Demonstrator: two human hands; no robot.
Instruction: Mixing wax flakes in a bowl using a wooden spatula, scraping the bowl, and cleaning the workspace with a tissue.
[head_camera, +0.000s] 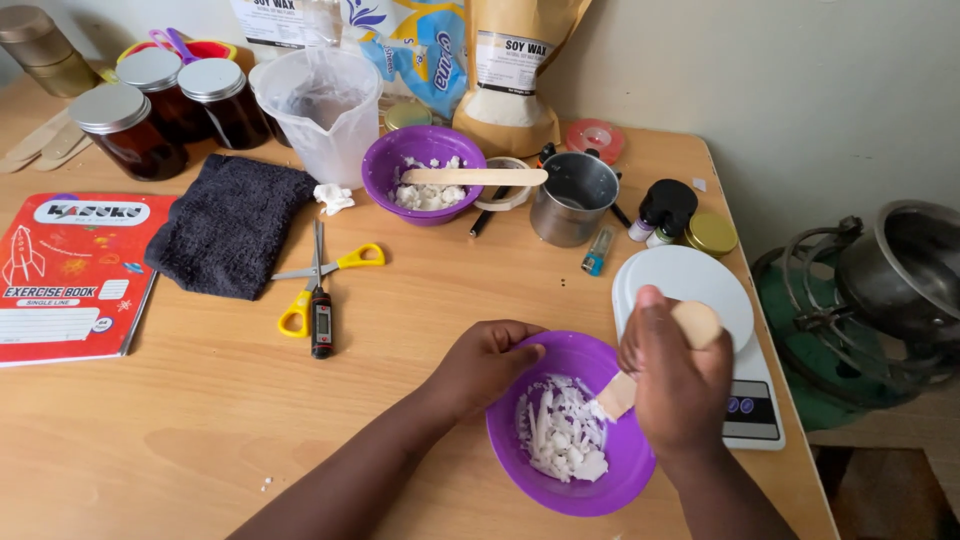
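- Nearest the camera, at 6 o'clock: a purple bowl (580, 425) on the wooden bench (220, 400), holding white wax flakes (562, 432).
- Left hand (487, 362): fingers curled over the bowl's rim at its 10 o'clock edge, gripping it.
- Right hand (676, 372): clenched around a flat wooden stick (655, 360); the stick's lower end sits in the flakes, its rounded upper end shows above the fingers.
- At 3 o'clock of the bowl, just beside it: a white kitchen scale (690, 300) with a round platform, partly hidden by the right hand.
- At 12 o'clock, well apart: a second purple bowl (420, 175) with white flakes and a wooden stick laid across its rim.
- Packages along the wall at 12 o'clock: a tan stand-up pouch (510, 75) with a white rectangular label, upright; to its left a blue and white bag (405, 45); further left a white-labelled package (280, 20), cut off by the frame.
- At 1 o'clock: a metal cup (572, 198), small dark bottles (660, 210), a gold lid (711, 234).
- At 11 o'clock: a clear plastic jug (325, 110) and three amber jars (165, 105) with metal lids.
- At 9 o'clock: a red exercise book (70, 270) with a white label panel, lying flat; a dark folded cloth (232, 225) beside it.
- Between cloth and bowl: yellow-handled scissors (315, 275) and a black probe thermometer (321, 315).
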